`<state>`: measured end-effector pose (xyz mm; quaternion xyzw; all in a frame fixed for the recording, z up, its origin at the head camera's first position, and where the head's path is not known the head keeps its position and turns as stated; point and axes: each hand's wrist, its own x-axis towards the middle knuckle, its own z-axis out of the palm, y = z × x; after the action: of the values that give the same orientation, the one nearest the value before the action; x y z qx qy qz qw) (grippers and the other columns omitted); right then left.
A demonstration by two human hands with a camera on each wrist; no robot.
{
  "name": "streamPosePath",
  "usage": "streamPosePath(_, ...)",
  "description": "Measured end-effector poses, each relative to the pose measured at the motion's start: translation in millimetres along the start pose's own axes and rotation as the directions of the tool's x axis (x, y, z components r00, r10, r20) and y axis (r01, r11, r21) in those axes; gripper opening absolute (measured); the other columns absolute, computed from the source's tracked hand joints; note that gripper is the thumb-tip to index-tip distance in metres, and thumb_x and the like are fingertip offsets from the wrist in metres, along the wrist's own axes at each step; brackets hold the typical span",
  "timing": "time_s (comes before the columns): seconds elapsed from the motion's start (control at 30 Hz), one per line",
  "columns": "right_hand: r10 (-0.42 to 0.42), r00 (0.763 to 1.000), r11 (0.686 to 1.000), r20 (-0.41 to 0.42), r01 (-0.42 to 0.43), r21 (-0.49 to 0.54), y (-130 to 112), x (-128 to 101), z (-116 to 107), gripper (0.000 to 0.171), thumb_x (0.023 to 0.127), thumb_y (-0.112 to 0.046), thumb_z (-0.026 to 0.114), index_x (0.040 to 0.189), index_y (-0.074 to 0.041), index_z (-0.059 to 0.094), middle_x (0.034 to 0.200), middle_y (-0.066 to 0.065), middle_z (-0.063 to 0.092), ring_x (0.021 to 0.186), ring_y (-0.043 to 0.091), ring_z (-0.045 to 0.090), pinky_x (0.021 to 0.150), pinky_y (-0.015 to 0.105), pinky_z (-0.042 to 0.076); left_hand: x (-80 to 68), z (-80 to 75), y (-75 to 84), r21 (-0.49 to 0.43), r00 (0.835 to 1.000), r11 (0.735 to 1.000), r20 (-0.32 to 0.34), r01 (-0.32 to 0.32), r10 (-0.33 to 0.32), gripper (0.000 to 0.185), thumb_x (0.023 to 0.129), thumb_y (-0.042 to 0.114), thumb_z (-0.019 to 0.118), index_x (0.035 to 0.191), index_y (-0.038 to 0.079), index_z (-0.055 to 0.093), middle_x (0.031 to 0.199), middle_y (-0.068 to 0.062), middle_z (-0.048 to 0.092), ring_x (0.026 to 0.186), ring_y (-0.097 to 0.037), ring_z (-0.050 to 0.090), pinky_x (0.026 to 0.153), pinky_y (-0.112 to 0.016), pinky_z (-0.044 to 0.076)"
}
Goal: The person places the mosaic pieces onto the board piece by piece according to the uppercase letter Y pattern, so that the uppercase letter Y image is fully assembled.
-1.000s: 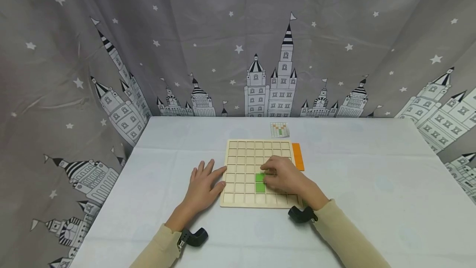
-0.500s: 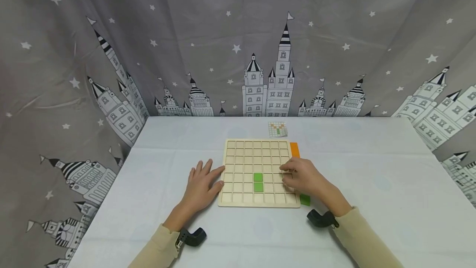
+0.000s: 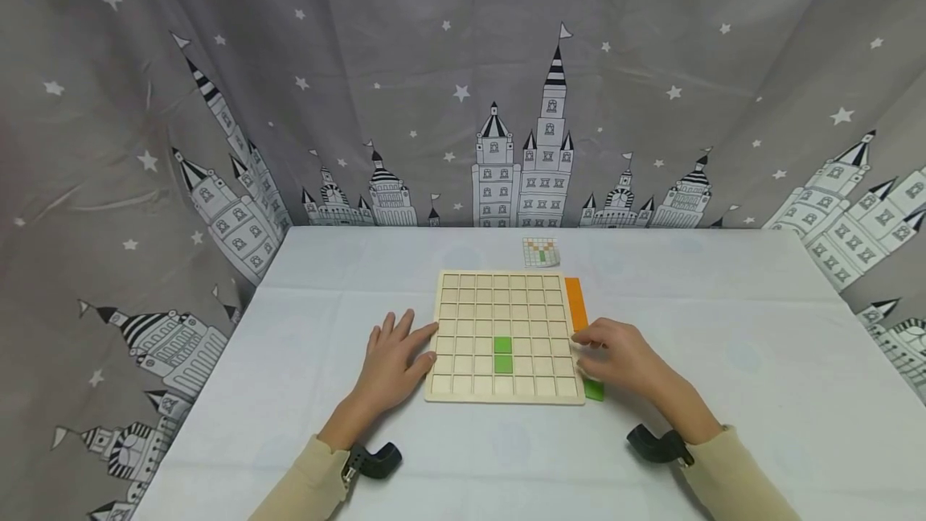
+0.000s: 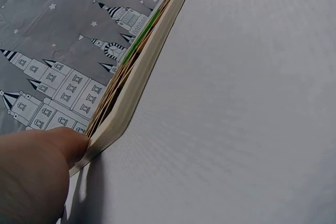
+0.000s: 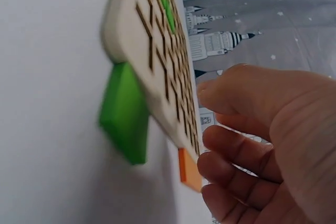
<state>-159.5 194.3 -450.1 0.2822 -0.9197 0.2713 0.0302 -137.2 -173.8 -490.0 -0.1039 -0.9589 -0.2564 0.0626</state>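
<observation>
A person is filling a pale wooden grid board (image 3: 502,334): two green square tiles (image 3: 502,354) are sitting near its centre, while the loosely curled, empty right hand (image 3: 615,356) is hovering at its 3 o'clock edge beside orange (image 3: 575,302) and green (image 3: 594,389) tile strips, and the flat left hand (image 3: 394,356) is steadying its 9 o'clock edge.

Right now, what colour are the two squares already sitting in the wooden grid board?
Green: the two squares sit one above the other in the wooden grid board, clearest in the head view.

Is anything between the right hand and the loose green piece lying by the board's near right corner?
Nothing visible: the right hand hovers just beside the green piece, which lies bare on the table against the wooden board.
</observation>
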Motion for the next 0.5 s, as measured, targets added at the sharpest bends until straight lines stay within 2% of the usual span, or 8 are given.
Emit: streamPosePath(0.5, 0.059, 0.998, 0.998, 0.006, -0.059, -0.037, 10, -32, 0, 0.027, 0.075, -0.005, 0.077, 0.101, -0.006, 0.074, 0.093, -0.001, 0.070, 0.085, 0.015, 0.064, 0.077, 0.032, 0.055, 0.2, 0.6, 0.1, 0.007, 1.000, 1.000, -0.001, 0.000, 0.000, 0.045, 0.092, 0.031, 0.063, 0.135, 0.018, 0.059, 0.153, -0.023, 0.037, 0.144, -0.052, 0.021, 0.111, -0.071, 0.015)
